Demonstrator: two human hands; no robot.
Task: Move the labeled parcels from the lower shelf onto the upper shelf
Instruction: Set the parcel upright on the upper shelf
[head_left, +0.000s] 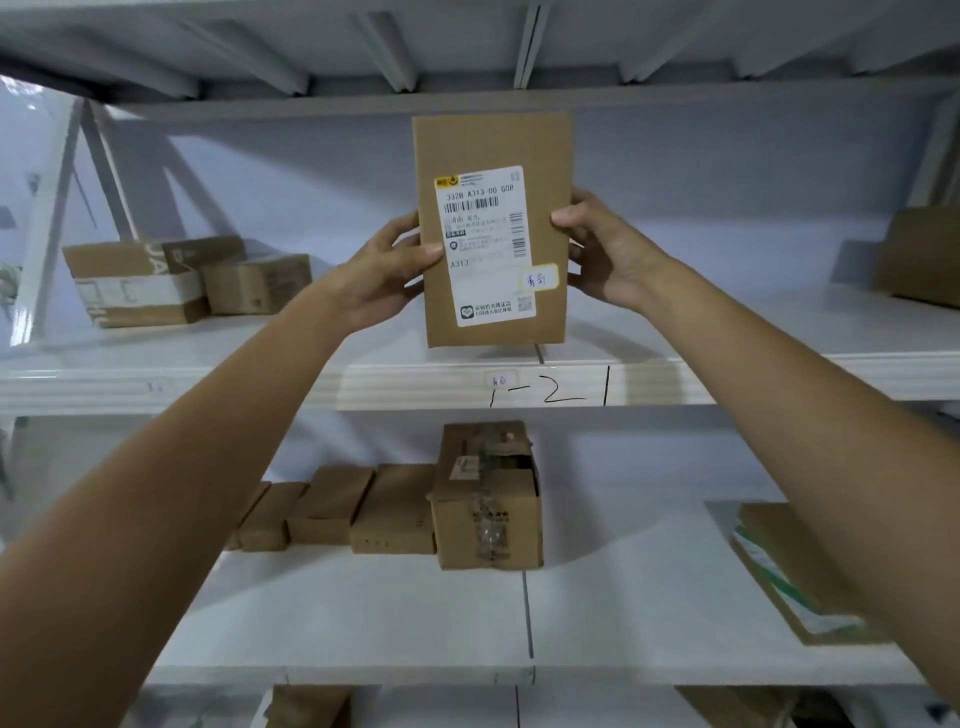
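— While the flat labeled parcel (493, 228) is held upright in front of the upper shelf (415, 384), how far can the work be judged to have come?

— Partway, it would seem. The parcel is gripped at its two long edges: the left hand (387, 270) is closed on the left edge, with the thumb laid across the front face, and the right hand (605, 249) is closed on the right edge. Its lower end hangs just above the shelf's front lip, so it is not yet set down.

— What is counted as already placed?

— Two cardboard boxes (187, 280) are seen at the left of the upper shelf, and part of another box (919, 254) at the far right. Whether these were carried up from below cannot be told.

— And what is left?

— On the lower shelf (363, 623) a taped carton (488, 499) is standing, with a row of small brown boxes (337, 512) just beside it on the left. A flat parcel (795, 571) is lying at the right, partly hidden behind the right forearm.

— What is hard to make out?

— Labels on the small boxes cannot be confirmed, since only plain faces are shown. The fingers behind the held parcel are hidden. The handwritten tag on its sticker is too small to be read, and the boxes at the bottom edge are cut off.
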